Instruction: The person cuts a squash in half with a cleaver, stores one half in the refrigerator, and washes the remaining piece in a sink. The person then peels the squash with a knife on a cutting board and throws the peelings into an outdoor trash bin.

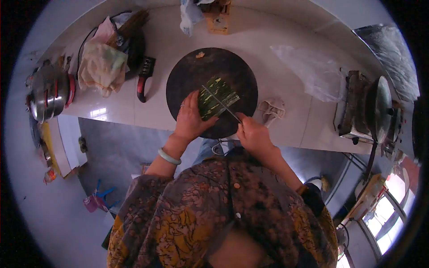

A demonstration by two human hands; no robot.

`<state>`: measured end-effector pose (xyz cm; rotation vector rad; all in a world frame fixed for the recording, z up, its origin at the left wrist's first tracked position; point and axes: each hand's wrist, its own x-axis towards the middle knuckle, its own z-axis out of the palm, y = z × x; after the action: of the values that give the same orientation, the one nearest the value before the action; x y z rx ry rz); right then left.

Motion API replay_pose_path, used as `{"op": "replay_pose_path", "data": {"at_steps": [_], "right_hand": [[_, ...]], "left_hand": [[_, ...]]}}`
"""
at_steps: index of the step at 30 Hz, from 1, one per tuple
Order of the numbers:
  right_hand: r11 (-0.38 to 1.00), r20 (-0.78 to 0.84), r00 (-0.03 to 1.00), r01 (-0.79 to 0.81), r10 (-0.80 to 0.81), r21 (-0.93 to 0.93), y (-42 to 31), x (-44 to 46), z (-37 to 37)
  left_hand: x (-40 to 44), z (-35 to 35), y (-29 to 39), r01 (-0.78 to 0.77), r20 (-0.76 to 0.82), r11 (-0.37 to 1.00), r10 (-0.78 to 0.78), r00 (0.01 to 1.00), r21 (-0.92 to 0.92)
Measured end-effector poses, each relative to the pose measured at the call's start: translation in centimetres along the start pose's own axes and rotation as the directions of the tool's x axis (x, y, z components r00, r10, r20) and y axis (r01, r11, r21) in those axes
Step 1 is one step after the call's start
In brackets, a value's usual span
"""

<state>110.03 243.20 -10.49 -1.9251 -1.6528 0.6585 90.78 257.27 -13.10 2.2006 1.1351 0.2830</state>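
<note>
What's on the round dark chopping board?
Greens, with a knife and the left hand against them, plus a small yellowish scrap. The board directly beneath the greens is hidden.

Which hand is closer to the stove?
Right. The right hand, on the knife, is left of the stove; the left hand, on the greens, is farther left.

Daylight is glowing through a window at my right, glare is whitening the countertop at left, and fisheye distortion is curving my view's edges.
</note>
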Motion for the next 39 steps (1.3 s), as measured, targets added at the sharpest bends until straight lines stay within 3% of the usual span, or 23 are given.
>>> {"op": "replay_pose_path", "data": {"at_steps": [5,14,19,22,25,29,31,34,37,39], "right_hand": [[0.999,0.099,0.994,-0.04,0.039,0.003,0.4,0.4,0.1],[0.984,0.246,0.954,-0.175,0.172,-0.01,-1.5,2.4,-1.1],[0.965,0.384,0.889,-0.26,0.251,-0.029,-2.1,4.9,-1.9],[0.967,0.363,0.897,-0.224,0.254,-0.121,-0.9,5.2,-0.6],[0.988,0.296,0.942,-0.144,0.156,-0.064,-0.1,5.6,0.5],[0.981,0.274,0.942,-0.183,0.193,-0.065,1.2,5.3,1.8],[0.992,0.235,0.963,-0.12,0.129,-0.048,2.0,5.0,2.5],[0.971,0.22,0.946,-0.237,0.237,-0.027,0.4,4.7,1.6],[0.988,0.261,0.954,-0.127,0.146,-0.089,-0.4,4.7,0.4],[0.983,0.25,0.952,-0.162,0.179,-0.085,-0.9,5.0,-0.2]], "left_hand": [[-0.1,-0.1,0.3,0.055,0.043,0.998,-0.055,0.998,0.0],[-0.3,0.6,-0.6,-0.005,0.02,0.997,0.004,1.0,0.083],[0.5,-0.2,-0.4,0.057,0.119,0.994,-0.068,0.991,0.092],[0.6,0.1,-0.8,0.051,0.098,0.995,-0.059,0.993,0.084],[0.7,0.5,-1.6,0.049,0.079,0.997,-0.053,0.995,0.06],[0.6,1.0,-2.6,-0.015,0.048,0.999,0.013,0.999,0.04],[0.3,0.7,-2.1,0.003,0.069,1.0,-0.005,0.998,0.019],[0.7,0.1,-1.7,0.009,0.065,1.0,-0.007,0.998,-0.019],[0.3,0.2,-1.5,0.075,0.125,0.992,-0.062,0.99,-0.104],[0.4,-0.1,-1.1,0.102,0.136,0.985,-0.084,0.987,-0.137]]}}
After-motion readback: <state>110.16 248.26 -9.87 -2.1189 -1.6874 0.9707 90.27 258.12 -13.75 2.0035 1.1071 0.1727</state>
